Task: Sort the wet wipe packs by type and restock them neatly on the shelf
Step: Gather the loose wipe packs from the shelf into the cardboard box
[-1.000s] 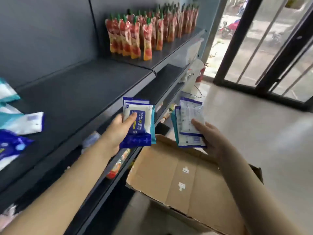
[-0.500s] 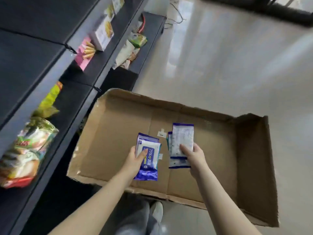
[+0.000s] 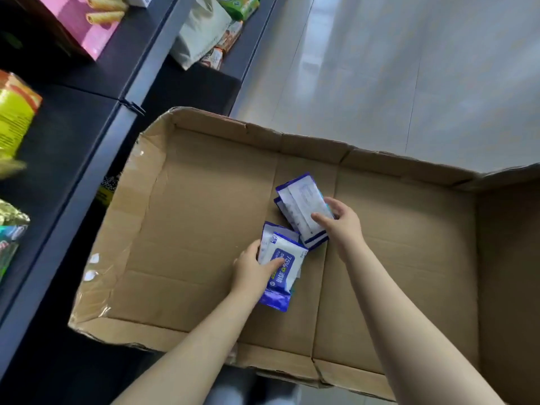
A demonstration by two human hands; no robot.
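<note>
While both forearms reach in from the 6 o'clock edge of the head view, I log the left hand (image 3: 252, 271) low over the floor of the cardboard box (image 3: 187, 217). Its thumb lies across the front of the blue-and-white wipe packs (image 3: 282, 268) and its other fingers curl behind them. This is a pinch on a small stack of at least two packs, the top one face up with "75%" legible. At 1 o'clock from that hand, the right hand (image 3: 343, 228) grips a second stack, the white wipe packs with blue ends (image 3: 302, 210). Its thumb is on top, its fingers wrap the far edge, and the printed backs face me. The two stacks come together at their near corners; I cannot tell whether they touch. Both sit inside the box, around its middle. I cannot tell whether they rest on the cardboard or are held just above it. The box wall at 9 o'clock is torn and bent. Beyond it, from 9 to 11 o'clock, the dark shelf (image 3: 137, 83) carries a yellow snack pack (image 3: 13, 115) and a pink wafer-roll box (image 3: 77, 24). Farther off, at 12 o'clock, it holds a white bag (image 3: 201, 33). A pale tiled floor (image 3: 409, 68) fills 1 to 3 o'clock.
</note>
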